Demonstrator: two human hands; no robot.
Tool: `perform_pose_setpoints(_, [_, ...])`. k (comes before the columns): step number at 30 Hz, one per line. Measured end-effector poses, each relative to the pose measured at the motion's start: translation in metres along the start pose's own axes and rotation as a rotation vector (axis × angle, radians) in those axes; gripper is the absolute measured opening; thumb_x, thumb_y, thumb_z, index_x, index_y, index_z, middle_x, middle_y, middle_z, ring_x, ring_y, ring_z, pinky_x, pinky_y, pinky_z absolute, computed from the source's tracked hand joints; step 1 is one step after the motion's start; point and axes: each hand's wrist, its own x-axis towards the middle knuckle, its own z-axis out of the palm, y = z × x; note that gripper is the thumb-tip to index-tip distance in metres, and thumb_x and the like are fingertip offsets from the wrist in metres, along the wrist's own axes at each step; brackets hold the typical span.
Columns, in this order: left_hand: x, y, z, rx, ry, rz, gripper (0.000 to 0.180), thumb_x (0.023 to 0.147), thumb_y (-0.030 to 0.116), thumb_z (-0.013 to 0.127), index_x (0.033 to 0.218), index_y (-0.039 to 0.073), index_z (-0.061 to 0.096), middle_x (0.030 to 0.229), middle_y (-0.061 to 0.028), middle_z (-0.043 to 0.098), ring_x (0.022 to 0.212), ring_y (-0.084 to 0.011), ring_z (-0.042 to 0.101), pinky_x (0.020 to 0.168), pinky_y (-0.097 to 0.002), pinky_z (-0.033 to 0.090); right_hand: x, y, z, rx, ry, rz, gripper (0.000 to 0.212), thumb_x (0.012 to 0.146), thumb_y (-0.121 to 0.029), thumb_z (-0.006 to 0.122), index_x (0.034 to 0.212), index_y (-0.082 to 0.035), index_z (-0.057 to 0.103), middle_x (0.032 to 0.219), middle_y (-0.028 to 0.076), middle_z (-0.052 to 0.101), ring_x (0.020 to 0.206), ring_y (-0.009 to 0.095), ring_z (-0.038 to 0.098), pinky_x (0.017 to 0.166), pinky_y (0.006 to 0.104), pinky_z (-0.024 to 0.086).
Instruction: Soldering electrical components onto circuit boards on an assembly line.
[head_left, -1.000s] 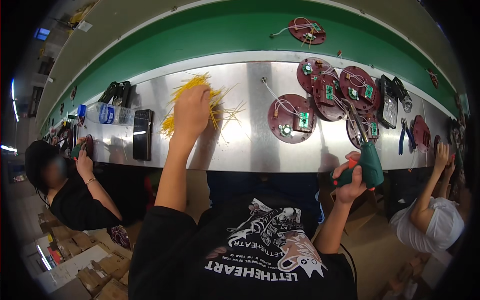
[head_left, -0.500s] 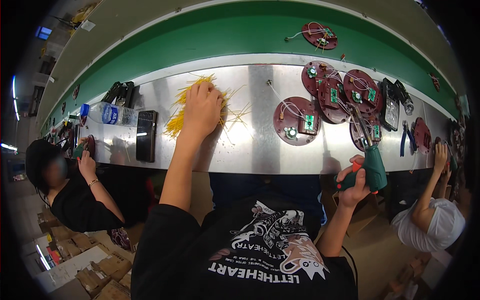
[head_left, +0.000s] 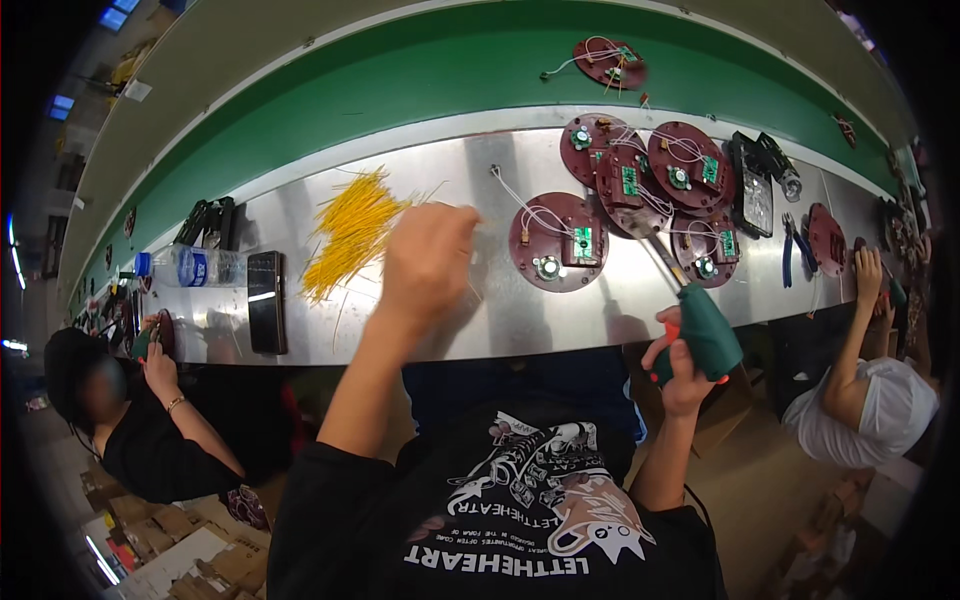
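My left hand (head_left: 430,258) is closed above the metal bench, just right of a pile of thin yellow wires (head_left: 345,240). Its fingertips are smeared and turned away, so what they pinch, if anything, is hidden. A few loose strands lie around it. In my right hand (head_left: 683,375) is a green soldering gun (head_left: 710,325) with a red trigger, my fingers wrapped round its handle. Its long metal tip points up and left toward several dark red discs. The nearest dark red disc (head_left: 530,245) carries a green circuit board, a small round part and white leads.
Left of the wires lie a black phone (head_left: 266,305) and a clear bottle (head_left: 205,267) with a blue cap. Blue-handled pliers (head_left: 795,250) and a black tray (head_left: 750,185) are at right. Another disc (head_left: 610,65) rests on the green ledge. Co-workers sit on both sides.
My left hand has left the wire pile and moved right and nearer to me, now closed. The soldering gun stays in my right hand. The whole view has shifted slightly.
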Motion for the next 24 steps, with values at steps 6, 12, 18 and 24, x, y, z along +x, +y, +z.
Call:
perform_pose_setpoints(6, [-0.004, 0.044, 0.049, -0.255, -0.087, -0.038, 0.013, 0.079, 0.002, 0.068, 0.09, 0.0, 0.064, 0.079, -0.0111, 0.059, 0.073, -0.0298, 0.059, 0.065, -0.0388, 0.048, -0.006, -0.017, 0.004, -0.009, -0.036, 0.204, 0.027, 0.087, -0.001, 0.065, 0.112, 0.009, 0.064, 0.088, 0.012, 0.069, 0.059, 0.013, 0.064, 0.051, 0.0239, 0.048])
perform_pose_setpoints(12, [-0.011, 0.048, 0.073, -0.175, -0.066, 0.009, 0.011, 0.078, 0.002, 0.069, 0.088, 0.0, 0.064, 0.076, -0.0102, 0.057, 0.071, -0.0282, 0.059, 0.063, -0.0386, 0.047, -0.014, -0.005, -0.017, -0.08, -0.236, 0.151, 0.034, 0.091, -0.001, 0.059, 0.123, 0.009, 0.055, 0.105, 0.018, 0.066, 0.057, 0.018, 0.063, 0.049, 0.0278, 0.047])
perform_pose_setpoints(18, [-0.016, 0.042, 0.082, -0.175, -0.06, 0.014, 0.009, 0.078, 0.002, 0.069, 0.086, 0.0, 0.066, 0.075, -0.0093, 0.057, 0.065, -0.0274, 0.058, 0.059, -0.0379, 0.047, -0.013, -0.004, -0.015, -0.06, -0.255, 0.193, 0.035, 0.091, -0.001, 0.058, 0.123, 0.01, 0.054, 0.105, 0.02, 0.064, 0.055, 0.019, 0.06, 0.049, 0.0281, 0.047])
perform_pose_setpoints(24, [-0.014, 0.04, 0.081, -0.18, -0.101, 0.021, 0.011, 0.077, -0.001, 0.073, 0.087, -0.001, 0.068, 0.079, -0.012, 0.064, 0.067, -0.0288, 0.063, 0.059, -0.0365, 0.05, -0.006, -0.013, -0.007, -0.106, -0.226, 0.183, 0.037, 0.092, -0.004, 0.055, 0.125, 0.011, 0.053, 0.104, 0.023, 0.062, 0.054, 0.019, 0.059, 0.049, 0.028, 0.048])
